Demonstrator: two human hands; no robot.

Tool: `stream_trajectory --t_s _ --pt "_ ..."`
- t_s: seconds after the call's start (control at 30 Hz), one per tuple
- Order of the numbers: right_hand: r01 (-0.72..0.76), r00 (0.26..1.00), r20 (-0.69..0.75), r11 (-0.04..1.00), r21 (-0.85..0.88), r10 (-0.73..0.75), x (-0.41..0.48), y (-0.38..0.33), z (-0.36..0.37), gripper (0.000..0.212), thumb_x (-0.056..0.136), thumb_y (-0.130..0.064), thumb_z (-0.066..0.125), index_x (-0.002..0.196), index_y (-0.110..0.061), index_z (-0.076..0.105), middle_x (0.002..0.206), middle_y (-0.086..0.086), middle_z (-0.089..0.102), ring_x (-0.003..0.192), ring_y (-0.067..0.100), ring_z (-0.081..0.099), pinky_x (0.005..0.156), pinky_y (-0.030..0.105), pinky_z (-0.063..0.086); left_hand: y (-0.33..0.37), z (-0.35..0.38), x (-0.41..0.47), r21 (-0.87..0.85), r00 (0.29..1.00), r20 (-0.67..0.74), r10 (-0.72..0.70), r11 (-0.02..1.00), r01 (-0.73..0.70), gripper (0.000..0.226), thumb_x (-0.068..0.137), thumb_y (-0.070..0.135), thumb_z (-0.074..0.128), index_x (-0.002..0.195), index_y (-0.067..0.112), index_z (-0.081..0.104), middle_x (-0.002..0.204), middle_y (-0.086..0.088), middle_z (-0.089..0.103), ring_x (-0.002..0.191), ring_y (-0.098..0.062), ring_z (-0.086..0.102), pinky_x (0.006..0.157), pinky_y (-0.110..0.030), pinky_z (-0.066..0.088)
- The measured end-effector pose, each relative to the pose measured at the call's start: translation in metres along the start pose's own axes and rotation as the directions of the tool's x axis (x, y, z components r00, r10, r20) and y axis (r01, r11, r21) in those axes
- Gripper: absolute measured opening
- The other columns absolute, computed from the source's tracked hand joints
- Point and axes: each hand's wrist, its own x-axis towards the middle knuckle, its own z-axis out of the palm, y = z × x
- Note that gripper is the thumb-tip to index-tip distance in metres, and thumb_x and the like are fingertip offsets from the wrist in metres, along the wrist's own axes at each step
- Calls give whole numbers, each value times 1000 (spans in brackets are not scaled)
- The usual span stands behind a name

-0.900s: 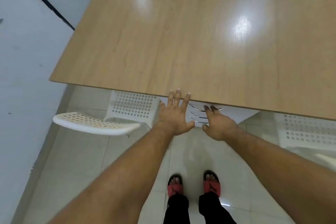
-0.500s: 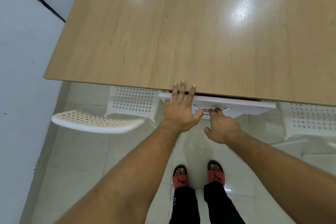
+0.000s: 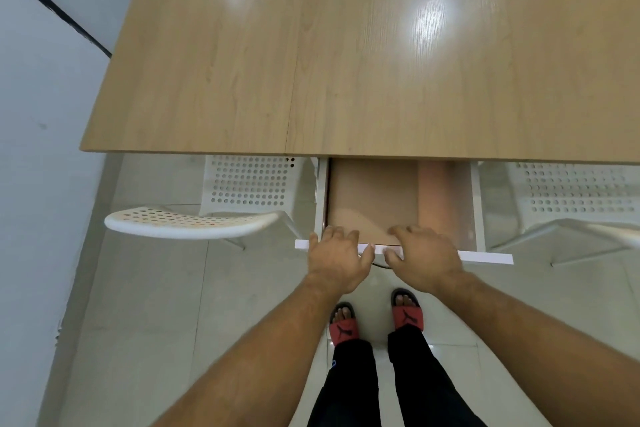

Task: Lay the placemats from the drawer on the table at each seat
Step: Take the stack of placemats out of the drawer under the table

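My feet in red sandals [image 3: 377, 322] stand on the tiled floor, right under my hands. My left hand [image 3: 334, 262] and my right hand [image 3: 424, 258] both reach over the white front of the drawer [image 3: 485, 257]. My left fingers [image 3: 337, 234] curl down over that front edge, and I cannot tell if they are pinching anything. My right fingers [image 3: 403, 230] are bent and rest on the near edge of the placemats [image 3: 372, 199], but they do not look closed on them yet.

The placemats lie flat in the drawer, just past my fingers. They look like a brown stack, and I cannot count them. The drawer is pulled out far.

I think the job now is to lift the stack out. To do it well, I should slide my fingers under the near edge, thumbs on top, and hold both corners so the stack stays flat and does not bend or slip.

A white chair [image 3: 194, 224] sits to the left of my fingers, and another chair [image 3: 571, 191] to the right. Farther out is the worktop [image 3: 311, 62], bare and shiny, with no mats on it yet.
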Motion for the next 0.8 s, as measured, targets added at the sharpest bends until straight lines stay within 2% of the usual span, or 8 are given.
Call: stream_trajectory --t_s 0.07,0.13,0.23,0.37,0.5,0.6,0.7,0.8 --pt "11 997 73 1000 -29 -9 -6 -3 8 47 95 -58 37 125 -30 61 114 -3 68 103 21 62 86 36 43 1 2 -8 3 1000 -8 4 1000 -4 76 91 64 10 135 20 53 140 -9 56 138 -28 40 109 -54 27" --pt "-4 997 78 1000 -3 4 -11 -6 13 50 95 -61 34 120 -30 63 110 -2 69 100 21 64 83 34 45 2 3 -12 -7 1000 0 -3 1000 3 75 91 64 14 137 19 51 144 -14 51 139 -31 37 109 -53 30" --pt "-36 995 94 999 26 33 -15 -8 20 48 95 -59 35 118 -29 65 110 -2 69 98 21 65 78 32 50 6 4 -11 -123 994 91 -57 990 68 64 97 55 35 148 17 36 161 -23 19 148 -36 20 113 -51 32" --pt "-108 986 141 987 118 91 -14 0 31 46 96 -50 42 135 -28 52 126 4 62 109 26 61 85 36 50 19 2 0 -381 955 216 -202 884 273 80 91 42 55 157 22 14 165 -22 -6 152 -37 6 115 -47 30" --pt "-298 942 250 905 304 226 -5 18 39 64 96 -45 46 153 -23 28 150 12 42 125 33 53 97 40 44 36 3 10 -545 899 241 -366 715 438 94 86 41 60 158 24 4 164 -20 1 149 -37 9 110 -46 36" --pt "-375 912 317 839 394 258 -2 29 43 70 94 -47 52 153 -22 26 147 13 45 127 32 51 100 39 44 45 9 13 -589 867 158 -472 660 467 96 84 41 61 158 20 3 156 -16 26 139 -33 23 101 -43 43" --pt "-421 898 336 772 475 283 -3 33 40 64 91 -49 56 147 -27 34 134 11 54 114 30 56 94 37 47 45 6 20 -574 813 149 -563 620 535 91 83 45 61 154 8 19 145 -14 35 132 -31 32 97 -41 44" --pt "-467 877 371 722 511 305 4 40 43 80 79 -61 53 149 -31 29 136 9 52 115 30 57 98 44 50 44 0 29 -555 798 171 -578 612 563 75 81 52 61 138 7 43 137 -12 39 127 -30 38 90 -39 45"
